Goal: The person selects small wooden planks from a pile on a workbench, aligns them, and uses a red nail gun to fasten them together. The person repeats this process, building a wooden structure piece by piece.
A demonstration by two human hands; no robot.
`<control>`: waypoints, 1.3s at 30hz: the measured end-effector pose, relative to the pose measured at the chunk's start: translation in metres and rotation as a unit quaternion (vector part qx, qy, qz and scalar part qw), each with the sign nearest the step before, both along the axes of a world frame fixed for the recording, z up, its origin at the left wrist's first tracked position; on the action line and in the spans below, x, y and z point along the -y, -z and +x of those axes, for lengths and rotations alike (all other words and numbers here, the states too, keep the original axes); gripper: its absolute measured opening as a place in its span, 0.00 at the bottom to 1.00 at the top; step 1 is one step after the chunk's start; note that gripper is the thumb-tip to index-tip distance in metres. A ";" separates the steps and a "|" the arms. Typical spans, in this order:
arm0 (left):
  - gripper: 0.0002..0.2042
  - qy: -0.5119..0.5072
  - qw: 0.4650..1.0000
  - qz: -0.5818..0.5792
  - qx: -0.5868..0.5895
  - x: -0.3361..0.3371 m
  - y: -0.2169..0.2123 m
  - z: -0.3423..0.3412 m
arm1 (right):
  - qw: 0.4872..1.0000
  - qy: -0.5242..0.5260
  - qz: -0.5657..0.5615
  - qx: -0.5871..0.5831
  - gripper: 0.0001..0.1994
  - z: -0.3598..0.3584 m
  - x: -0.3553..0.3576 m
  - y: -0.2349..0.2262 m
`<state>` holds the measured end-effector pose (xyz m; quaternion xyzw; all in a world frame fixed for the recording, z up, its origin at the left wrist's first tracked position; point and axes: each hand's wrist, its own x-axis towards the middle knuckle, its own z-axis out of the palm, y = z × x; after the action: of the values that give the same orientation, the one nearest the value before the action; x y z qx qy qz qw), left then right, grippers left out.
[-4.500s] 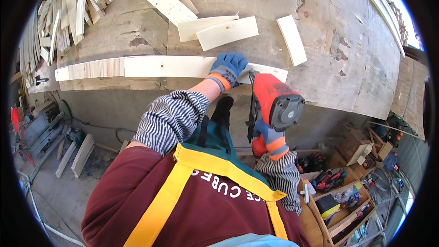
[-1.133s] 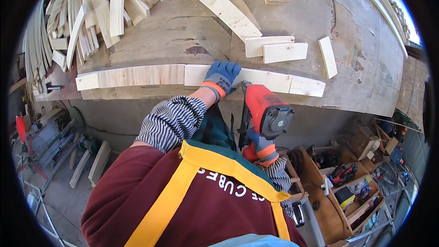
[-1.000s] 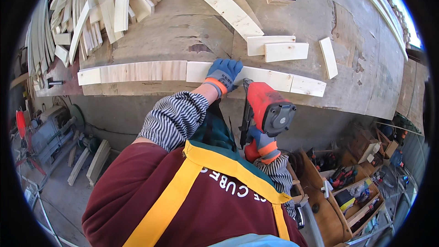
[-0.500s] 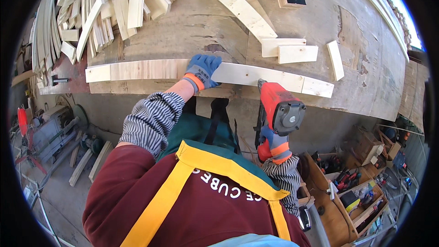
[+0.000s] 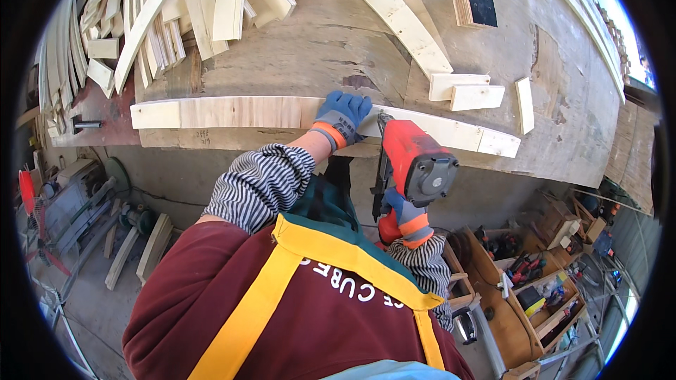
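Note:
A long, slightly curved wooden strip [image 5: 246, 112], made of pale pieces laid end to end, lies along the near edge of the wooden worktable. My left hand [image 5: 343, 118], in a blue and grey glove with an orange cuff, is closed over the strip right of its middle. Just right of it, the nose of a red nail gun [image 5: 415, 155] meets the strip, though contact is hard to judge. The gun's handle is in my gloved right hand [image 5: 405, 212], low in front of the table edge; the gun's body partly hides the fingers.
Many thin boards [image 5: 151, 21] are heaped at the far left. Beyond the strip lie a curved board [image 5: 398, 17], short wood pieces [image 5: 477, 97] and a black-topped block [image 5: 475, 9]. A fan [image 5: 32, 197] stands lower left; a wooden tool box [image 5: 553, 309] sits lower right.
My left hand has slid right along the strip. The nail gun in my right hand has moved left, so the two are closer together. The view has shifted a little.

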<state>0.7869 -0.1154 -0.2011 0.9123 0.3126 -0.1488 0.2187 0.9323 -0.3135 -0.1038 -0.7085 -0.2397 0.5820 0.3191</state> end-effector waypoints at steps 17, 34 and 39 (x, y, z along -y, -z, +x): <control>0.40 0.010 1.000 0.009 0.016 0.000 0.000 -0.003 | 0.999 -0.046 -0.018 -0.007 0.10 -0.027 0.014 -0.026; 0.44 0.030 0.999 0.034 0.027 0.000 0.016 -0.009 | 0.997 -0.070 -0.033 0.025 0.09 -0.029 0.014 -0.026; 0.56 0.001 0.998 0.008 -0.067 -0.030 -0.035 -0.063 | 0.996 -0.039 -0.062 -0.044 0.08 -0.029 0.023 -0.017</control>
<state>0.7244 -0.0857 -0.1660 0.9023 0.3270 -0.2069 0.1899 0.9035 -0.3366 -0.0871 -0.6907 -0.2165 0.6386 0.2614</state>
